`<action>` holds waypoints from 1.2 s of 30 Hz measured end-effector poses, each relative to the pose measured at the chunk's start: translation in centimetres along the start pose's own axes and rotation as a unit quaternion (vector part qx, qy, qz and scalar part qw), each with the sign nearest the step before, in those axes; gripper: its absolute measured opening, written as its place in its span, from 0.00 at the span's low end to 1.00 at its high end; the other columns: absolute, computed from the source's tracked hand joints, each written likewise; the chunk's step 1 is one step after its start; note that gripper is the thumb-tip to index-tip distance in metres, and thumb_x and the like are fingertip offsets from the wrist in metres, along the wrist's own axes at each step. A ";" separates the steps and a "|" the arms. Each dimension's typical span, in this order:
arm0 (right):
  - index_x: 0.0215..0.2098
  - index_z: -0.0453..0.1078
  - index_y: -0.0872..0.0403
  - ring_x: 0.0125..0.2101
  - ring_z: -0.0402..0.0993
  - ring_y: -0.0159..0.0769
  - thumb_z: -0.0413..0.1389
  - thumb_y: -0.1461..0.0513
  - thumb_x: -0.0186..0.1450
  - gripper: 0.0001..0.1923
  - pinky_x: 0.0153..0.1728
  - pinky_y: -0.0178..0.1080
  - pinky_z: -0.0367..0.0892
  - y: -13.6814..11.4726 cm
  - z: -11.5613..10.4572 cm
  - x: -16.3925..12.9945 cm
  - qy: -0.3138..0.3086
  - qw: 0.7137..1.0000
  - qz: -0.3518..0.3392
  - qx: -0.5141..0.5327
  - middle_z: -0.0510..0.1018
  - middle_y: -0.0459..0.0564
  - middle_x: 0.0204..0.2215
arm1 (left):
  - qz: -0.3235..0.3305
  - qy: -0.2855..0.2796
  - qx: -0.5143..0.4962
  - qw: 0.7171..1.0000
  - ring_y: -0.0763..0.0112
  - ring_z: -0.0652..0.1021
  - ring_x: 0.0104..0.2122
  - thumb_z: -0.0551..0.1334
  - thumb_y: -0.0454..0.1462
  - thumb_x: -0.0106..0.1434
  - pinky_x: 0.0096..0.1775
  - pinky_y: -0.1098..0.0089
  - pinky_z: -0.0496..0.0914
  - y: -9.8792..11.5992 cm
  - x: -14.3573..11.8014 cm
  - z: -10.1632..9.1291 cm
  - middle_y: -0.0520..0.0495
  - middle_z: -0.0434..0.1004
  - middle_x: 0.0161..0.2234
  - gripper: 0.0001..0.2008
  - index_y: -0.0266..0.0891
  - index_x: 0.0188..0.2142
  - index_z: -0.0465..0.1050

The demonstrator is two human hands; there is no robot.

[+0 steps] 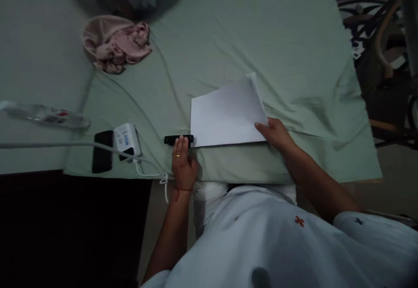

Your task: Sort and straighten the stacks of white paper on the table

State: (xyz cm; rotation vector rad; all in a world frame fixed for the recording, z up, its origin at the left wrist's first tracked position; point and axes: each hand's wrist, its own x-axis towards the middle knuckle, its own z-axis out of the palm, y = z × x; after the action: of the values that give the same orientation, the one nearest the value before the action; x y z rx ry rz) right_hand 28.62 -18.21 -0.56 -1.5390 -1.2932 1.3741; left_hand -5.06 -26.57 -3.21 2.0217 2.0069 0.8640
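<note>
The right hand (pixel 277 133) pinched the lower right corner of the white folded paper sheet (pixel 227 116), thumb on top, fingers beneath. The left hand (pixel 183 166) lay flat and loosely spread, its fingertips resting on the small black oblong stapler-like tool (pixel 178 139), which sat touching the sheet's lower left corner; that hand gripped nothing.

Judged procedure: the sheet needed to be held level and its stacked edges kept aligned while the black tool was brought to the corner. A light pinch was advisable, since thin paper creases readily and the upper right corner already curled upward.

The sheet was smooth, matte and rectangular. It lay on a pale green cloth-covered surface (pixel 228 39), soft and wrinkled, with creases running away from the sheet.

Left of the sheet lay a white boxy plastic adapter (pixel 126 139) with a grey cable, and beside it a flat black phone-like slab (pixel 102 150). Further left lay a clear plastic bottle (pixel 45 116) on its side. Above and left of the sheet sat a crumpled pink fabric bundle (pixel 114 44)
</note>
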 end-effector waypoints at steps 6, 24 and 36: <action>0.29 0.74 0.52 0.24 0.66 0.34 0.67 0.48 0.56 0.17 0.26 0.38 0.61 -0.4 -5.7 1.4 0.015 0.997 -0.011 0.069 0.74 0.47 0.24 | -0.033 0.127 -0.010 0.991 0.52 0.66 0.68 0.60 0.36 0.68 0.64 0.51 0.65 1.5 -2.1 1.1 0.31 0.66 0.66 0.26 0.37 0.65 0.67; 0.34 0.74 0.52 0.24 0.61 0.30 0.65 0.45 0.61 0.20 0.23 0.34 0.54 2.8 -8.5 2.4 -0.027 0.991 -0.069 0.111 0.70 0.44 0.24 | -0.150 0.029 -0.267 0.951 0.64 0.79 0.40 0.59 0.57 0.69 0.44 0.66 0.72 7.0 0.8 6.9 0.45 0.81 0.38 0.24 0.37 0.43 0.77; 0.33 0.73 0.51 0.23 0.63 0.29 0.66 0.52 0.60 0.13 0.23 0.34 0.56 4.4 -8.6 3.6 -0.001 0.985 -0.082 0.149 0.72 0.43 0.25 | -0.160 0.046 -0.338 0.926 0.65 0.79 0.40 0.65 0.54 0.65 0.45 0.67 0.73 7.0 0.9 6.9 0.45 0.81 0.38 0.21 0.38 0.42 0.76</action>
State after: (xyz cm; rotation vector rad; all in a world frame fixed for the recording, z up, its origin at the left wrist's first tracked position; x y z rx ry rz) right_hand 37.79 -14.89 -3.97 -1.2022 -1.1289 1.3908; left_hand 4.36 -24.37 -5.14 1.2578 1.6726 1.3478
